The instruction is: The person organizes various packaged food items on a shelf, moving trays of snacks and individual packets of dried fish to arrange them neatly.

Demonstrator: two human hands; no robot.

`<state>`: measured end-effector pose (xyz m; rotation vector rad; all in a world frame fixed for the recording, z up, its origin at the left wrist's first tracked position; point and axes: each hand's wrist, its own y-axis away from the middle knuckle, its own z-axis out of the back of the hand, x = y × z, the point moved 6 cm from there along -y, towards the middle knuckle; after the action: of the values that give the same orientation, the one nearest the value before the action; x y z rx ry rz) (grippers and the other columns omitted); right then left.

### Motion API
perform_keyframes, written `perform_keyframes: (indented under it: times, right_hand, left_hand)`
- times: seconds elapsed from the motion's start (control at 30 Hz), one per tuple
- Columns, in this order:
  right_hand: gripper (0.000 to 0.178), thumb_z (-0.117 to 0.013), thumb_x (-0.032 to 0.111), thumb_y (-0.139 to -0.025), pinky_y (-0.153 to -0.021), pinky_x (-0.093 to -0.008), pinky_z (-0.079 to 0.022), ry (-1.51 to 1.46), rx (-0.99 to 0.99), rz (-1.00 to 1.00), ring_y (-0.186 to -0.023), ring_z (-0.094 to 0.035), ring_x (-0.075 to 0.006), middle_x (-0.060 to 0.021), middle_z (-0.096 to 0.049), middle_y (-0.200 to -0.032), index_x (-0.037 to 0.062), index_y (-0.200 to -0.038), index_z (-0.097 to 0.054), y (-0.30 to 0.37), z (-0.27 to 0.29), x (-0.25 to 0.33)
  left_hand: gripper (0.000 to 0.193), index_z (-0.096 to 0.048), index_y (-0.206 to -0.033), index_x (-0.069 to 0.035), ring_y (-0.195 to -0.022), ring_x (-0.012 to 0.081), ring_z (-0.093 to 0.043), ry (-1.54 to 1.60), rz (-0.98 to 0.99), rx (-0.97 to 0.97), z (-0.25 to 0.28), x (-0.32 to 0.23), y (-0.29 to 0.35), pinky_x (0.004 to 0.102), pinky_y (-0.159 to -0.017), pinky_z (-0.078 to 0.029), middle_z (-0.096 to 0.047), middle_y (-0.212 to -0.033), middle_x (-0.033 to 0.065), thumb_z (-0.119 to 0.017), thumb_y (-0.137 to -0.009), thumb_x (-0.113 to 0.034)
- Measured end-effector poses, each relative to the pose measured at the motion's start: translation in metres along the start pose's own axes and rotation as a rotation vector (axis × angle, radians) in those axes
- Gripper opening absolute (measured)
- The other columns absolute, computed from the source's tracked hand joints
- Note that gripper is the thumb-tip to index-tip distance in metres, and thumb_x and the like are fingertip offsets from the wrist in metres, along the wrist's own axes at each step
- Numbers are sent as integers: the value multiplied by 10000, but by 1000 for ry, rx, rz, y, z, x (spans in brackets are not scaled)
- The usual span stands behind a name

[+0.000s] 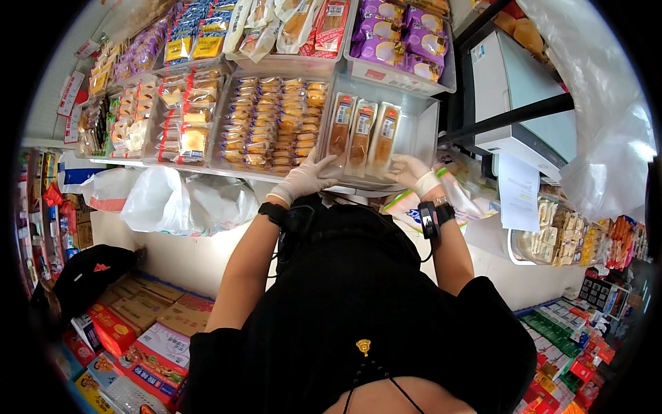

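While at tray [418, 134] (3 packets [360, 140]), hands [301, 181] [414, 174].

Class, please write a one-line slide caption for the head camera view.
Gloved left hand and gloved right hand at the near side of a translucent bin holding three long packaged snacks.

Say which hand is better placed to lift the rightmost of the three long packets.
Likely the right hand: it is close to that packet, while the left hand is by the leftmost packet.

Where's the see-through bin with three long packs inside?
In the head view, the see-through bin is above centre, slightly right, with the left hand and right hand at its near edge. Small wrapped cakes sit on its left.
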<state>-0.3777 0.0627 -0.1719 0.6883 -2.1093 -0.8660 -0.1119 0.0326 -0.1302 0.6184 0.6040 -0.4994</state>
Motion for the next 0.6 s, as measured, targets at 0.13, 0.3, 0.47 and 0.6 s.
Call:
perform_keyframes:
  times: [0.13, 0.3, 0.47, 0.6]
  right_hand:
    - [374, -647, 200, -799, -750, -461, -513, 324, -108, -16, -804, -603, -262, -146, -610, -1027, 13, -1105, -544, -26, -5, 11]
    - [477, -646, 233, -766, -700, -356, -520, 866, -356, 4, -919, -609, -249, -123, -626, -1009, 19, -1176, -530, -134, 78, 30]
    - [530, -622, 155, -758, -684, -522, -516, 726, -324, 252, -997, -544, -381, -180, -521, -1169, -35, -1219, -442, -155, 11, 34]
    - [531, -630, 171, -741, -759, -456, -510, 874, -461, 394, -958, -579, -342, -175, -571, -1110, 28, -1229, -475, -148, 16, 34]
  left_hand:
    - [722, -352, -1393, -221, -1266, 440, -341, -11, 31, -9, -4, 5, -1, 403, -1024, -352, -132, -1452, 288, -645, -781, -468]
    - [705, -373, -1381, -225, -1246, 431, -377, -19, 52, 26, 7, -11, 0, 405, -1009, -367, -145, -1450, 288, -633, -780, -487]
    - [701, -364, -1381, -201, -1272, 427, -341, -23, 36, 0, 3, -5, 2, 400, -1024, -353, -152, -1457, 255, -651, -792, -450]
    - [695, -379, -1372, -182, -1270, 415, -350, -11, 3, -20, 2, -3, 1, 400, -1022, -355, -160, -1455, 249, -662, -789, -433]
